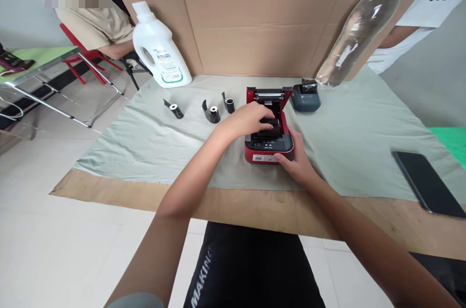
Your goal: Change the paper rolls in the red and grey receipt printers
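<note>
A red and black label printer [268, 156] stands on the cloth in front of me with its lid raised. My left hand [251, 121] reaches in from the left, its fingers bent over a black roll [271, 129] in the open compartment. Part of that roll is hidden by the fingers. My right hand [296, 160] grips the printer's right side, with the thumb at its front lower corner. Left of the printer are three small black rolls: one on the left [176, 111], one in the middle [213, 114] and one nearest the printer [229, 105], each with a loose end sticking up.
Behind the printer to the right sits a small dark device [306, 99]. A white detergent bottle [160, 50] and a tall clear bottle [358, 31] stand near the cardboard wall [255, 16]. A phone [427, 181] lies at the right edge. Two other people are beyond the table.
</note>
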{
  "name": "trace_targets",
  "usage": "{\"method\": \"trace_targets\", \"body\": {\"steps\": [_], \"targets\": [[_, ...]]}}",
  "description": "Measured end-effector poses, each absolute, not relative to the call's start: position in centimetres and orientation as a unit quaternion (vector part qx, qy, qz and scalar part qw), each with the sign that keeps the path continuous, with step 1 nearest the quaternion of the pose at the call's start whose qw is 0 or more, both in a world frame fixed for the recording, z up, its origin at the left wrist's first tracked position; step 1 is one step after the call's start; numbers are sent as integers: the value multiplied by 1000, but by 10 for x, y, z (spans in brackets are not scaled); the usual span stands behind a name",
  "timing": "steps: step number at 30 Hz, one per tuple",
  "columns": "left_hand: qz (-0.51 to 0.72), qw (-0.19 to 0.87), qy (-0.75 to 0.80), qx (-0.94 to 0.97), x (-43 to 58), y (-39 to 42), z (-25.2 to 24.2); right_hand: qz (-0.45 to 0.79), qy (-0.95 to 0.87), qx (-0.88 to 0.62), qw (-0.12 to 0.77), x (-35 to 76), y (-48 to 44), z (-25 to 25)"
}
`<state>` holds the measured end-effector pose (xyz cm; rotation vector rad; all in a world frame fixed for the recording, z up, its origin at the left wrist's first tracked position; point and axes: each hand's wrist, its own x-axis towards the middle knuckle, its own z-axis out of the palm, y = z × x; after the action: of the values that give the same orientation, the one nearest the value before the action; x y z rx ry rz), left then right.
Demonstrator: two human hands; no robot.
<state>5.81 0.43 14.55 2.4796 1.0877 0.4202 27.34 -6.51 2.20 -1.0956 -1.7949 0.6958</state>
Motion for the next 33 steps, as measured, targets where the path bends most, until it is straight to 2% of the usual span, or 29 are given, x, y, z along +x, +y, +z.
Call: {"method": "trace_targets", "body": {"steps": [4, 13, 20, 24, 29, 33], "targets": [[139, 159, 428, 879, 60, 14, 127, 285, -723, -442, 449, 273, -65, 22], [42, 169, 403, 898, 60, 16, 124, 298, -716, -438, 454, 274, -66, 23], [115, 241, 427, 864, 49, 3, 146, 369, -619, -475, 506, 280, -23, 53], [125, 273, 351, 887, 38, -7, 162, 383, -591, -467, 535, 266, 23, 85], [125, 226, 340, 904, 35, -14, 169, 348, -560, -466, 590, 253, 54, 96], [148, 183, 357, 904, 38, -23, 175, 382, -600, -436, 552, 253, 52, 93]]}}
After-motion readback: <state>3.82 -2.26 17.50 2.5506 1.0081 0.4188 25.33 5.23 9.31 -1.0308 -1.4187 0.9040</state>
